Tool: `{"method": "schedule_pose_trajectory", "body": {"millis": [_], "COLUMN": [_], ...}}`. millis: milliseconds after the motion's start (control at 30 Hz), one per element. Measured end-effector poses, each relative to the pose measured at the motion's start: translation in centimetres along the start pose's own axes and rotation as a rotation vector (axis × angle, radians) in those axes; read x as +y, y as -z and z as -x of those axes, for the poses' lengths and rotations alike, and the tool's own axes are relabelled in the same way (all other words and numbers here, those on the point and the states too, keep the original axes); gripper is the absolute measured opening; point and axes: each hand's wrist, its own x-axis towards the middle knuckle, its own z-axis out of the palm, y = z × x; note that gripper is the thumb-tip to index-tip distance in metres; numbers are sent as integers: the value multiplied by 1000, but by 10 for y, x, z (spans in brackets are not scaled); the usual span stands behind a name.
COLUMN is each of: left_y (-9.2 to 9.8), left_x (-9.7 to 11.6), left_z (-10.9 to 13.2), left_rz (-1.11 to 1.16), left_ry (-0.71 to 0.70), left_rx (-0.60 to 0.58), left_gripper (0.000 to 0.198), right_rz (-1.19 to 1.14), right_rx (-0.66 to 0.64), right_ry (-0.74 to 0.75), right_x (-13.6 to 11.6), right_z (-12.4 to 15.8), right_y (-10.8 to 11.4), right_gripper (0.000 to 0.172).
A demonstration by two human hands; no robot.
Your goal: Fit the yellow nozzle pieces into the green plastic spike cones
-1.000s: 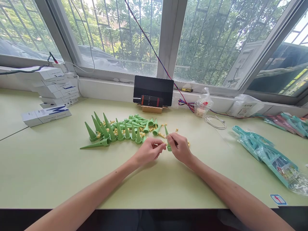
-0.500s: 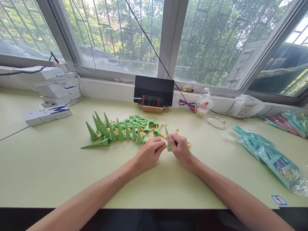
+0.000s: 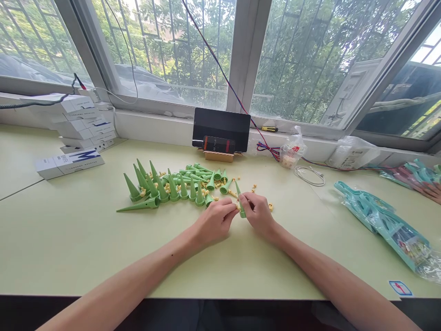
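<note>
**Over the worktop, green cone and yellow piece side by side**

Both forearms reach in from the near edge, angled toward each other, and the hands are almost meeting just right of the heap! Right hand first: fingers curled, thumb forward, a firm grip round the middle of that green cone. Its tip points up, leaning a little left, and its wide base peeks out below the fingers. Left hand now: knuckles up, wrist low, thumb and forefinger pinched together with hardly a gap, the yellow piece at their tips, right beside the cone's lower end. Are the two parts touching? Too small to tell from up here.

And look at the change! A second ago the left hand lay more on its side, thumb in plain sight; now it has rolled over, its back uppermost and its fingers tucked under. The right hand has barely budged, same grip, same cone. To the left, the row of standing cones holds its order, one lying cone in front, loose yellow bits among them. Far right, a newcomer: another person's hand has appeared over the pink and teal packets!
</note>
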Motion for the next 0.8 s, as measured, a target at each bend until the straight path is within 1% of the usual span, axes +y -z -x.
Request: {"method": "schedule_pose_trajectory", "body": {"millis": [133,267,333,400,500,567,700,800], "left_y": [1,3,4,6,8,10,13,15], "left_x": [2,7,10,12,12,11,8,7], "left_z": [-2,-6,-8,-9,-9,-9,-10,-12], "left_rz": [44,97,160,285,565,751,1046,1154], "left_ry": [55,131,184,288,530,652,814,921], "left_rx": [-26,-21,-20,-47,-167,-234,-280,-302], "left_gripper": [36,38,39,38,34,34,33,29], "right_rz": [23,30,30,30,30,34,58,79], "right_rx": [3,-2,-2,-4,-23,-30,-11,8], "right_ry": [30,55,62,72,87,102,160,201], "right_x": [0,-1,-2,-2,-2,-3,-4,-4], "right_z": [-1,-1,0,0,0,0,-1,0], "right_y": [1,2,3,3,4,5,5,6], "right_gripper": [42,41,40,39,37,37,37,36]}}
